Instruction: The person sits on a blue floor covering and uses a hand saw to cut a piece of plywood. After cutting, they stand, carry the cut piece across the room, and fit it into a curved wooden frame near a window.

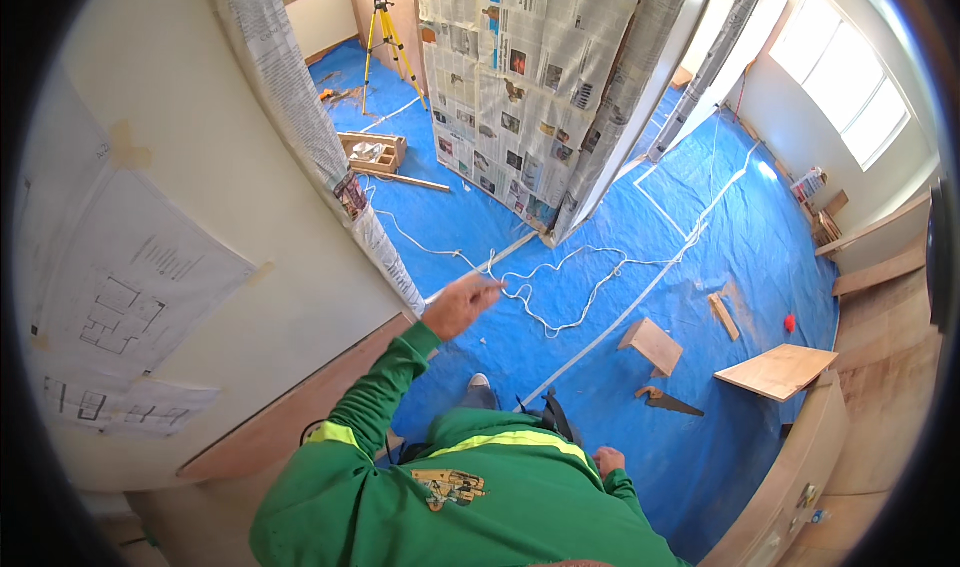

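My left hand (460, 305) is raised in front of me in a green sleeve, its fingers stretched forward with nothing visible in them. Beyond it stands a newspaper-covered door panel (520, 97). Below and past the fingers, a loose white cord (560, 327) winds over the blue floor sheet (460, 357); the hand looks to be in the air above it. My right hand (608, 459) hangs low by my right side, partly hidden by my body. Its fingers look bent, but what they may hold cannot be made out.
A handsaw (672, 402), a wooden block (652, 345) and a tilted board (775, 370) are to the right. Paper-wrapped door edging (385, 252) and a wall with drawings (130, 287) border the left. Farther back are a wooden toolbox (385, 152) and a yellow tripod (385, 37).
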Demonstrator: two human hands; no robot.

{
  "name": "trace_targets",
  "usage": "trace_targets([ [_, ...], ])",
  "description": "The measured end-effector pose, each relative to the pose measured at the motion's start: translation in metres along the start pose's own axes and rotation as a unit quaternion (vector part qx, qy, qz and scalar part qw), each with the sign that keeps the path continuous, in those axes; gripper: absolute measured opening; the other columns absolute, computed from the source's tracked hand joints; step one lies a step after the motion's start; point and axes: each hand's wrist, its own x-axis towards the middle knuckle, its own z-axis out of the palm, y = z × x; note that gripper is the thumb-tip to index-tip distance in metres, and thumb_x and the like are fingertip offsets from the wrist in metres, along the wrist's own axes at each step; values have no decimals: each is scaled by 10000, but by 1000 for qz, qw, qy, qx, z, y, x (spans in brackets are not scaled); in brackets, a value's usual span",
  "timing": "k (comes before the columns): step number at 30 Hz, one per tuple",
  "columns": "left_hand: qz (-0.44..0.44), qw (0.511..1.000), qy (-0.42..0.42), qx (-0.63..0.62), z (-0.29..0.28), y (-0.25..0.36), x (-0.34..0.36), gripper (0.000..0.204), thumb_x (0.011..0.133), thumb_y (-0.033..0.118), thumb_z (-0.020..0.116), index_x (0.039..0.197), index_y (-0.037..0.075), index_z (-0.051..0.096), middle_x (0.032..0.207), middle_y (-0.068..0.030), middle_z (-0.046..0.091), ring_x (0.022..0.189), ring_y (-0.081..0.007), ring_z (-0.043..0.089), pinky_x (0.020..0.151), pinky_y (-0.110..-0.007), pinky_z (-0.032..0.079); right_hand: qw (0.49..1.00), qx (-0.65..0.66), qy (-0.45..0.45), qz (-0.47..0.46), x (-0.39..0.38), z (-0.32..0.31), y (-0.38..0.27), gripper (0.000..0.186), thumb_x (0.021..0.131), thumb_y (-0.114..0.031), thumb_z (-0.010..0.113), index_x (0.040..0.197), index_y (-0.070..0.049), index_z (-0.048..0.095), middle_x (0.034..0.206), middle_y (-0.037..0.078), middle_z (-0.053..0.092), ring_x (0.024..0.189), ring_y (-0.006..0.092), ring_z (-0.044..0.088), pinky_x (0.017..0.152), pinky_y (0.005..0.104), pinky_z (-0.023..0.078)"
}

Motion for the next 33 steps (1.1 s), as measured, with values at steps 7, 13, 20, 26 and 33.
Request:
trace_targets([
  [7, 371, 880, 284, 82, -68, 216, 32, 245, 1020, 8, 669, 1252, -22, 740, 930, -112, 781, 857, -181, 715, 760, -320, 573, 942, -274, 52, -186, 82, 15, -14, 326, 963, -301, 711, 1134, -55, 839, 1068, 189, 828, 980, 305, 803, 923, 411, 615],
  [13, 575, 681, 449, 65, -38, 340, 1, 324, 1082, 502, 668, 1067, 179, 678, 973, 17, 574, 787, -203, 649, 712, -344, 479, 892, -397, -100, -191, 153, 1, 15, 324, 971, -345, 706, 1160, -113, 829, 1152, 178, 811, 1039, 342, 787, 950, 454, 614],
  [20, 502, 722, 192, 436, -49, 421, -20, 496, 1200, 469, 360, 1645, 256, 412, 1313, 55, 537, 938, -126, 660, 796, -264, 528, 968, -240, -62, -43, 132, -48, -151, 219, 996, -200, 645, 1147, -96, 766, 958, 94, 789, 810, 235, 786, 663, 429, 642],
  [26, 626, 694, 337, 114, -24, 368, -3, 280, 1149, 445, 557, 1230, 192, 645, 1047, 56, 585, 828, -134, 623, 742, -294, 456, 993, -109, -51, -5, 124, -35, -203, 250, 1012, -193, 644, 1222, -86, 728, 962, 96, 778, 724, 215, 767, 599, 419, 620],
  [33, 367, 533, 680, 344, -152, 301, 60, 423, 1125, 344, 638, 1341, -18, 673, 1209, -176, 688, 1165, -343, 690, 1121, -525, 496, 956, -218, -130, -148, 162, -38, -100, 226, 1006, -228, 636, 1134, -90, 762, 958, 86, 781, 804, 251, 777, 633, 449, 608],
])
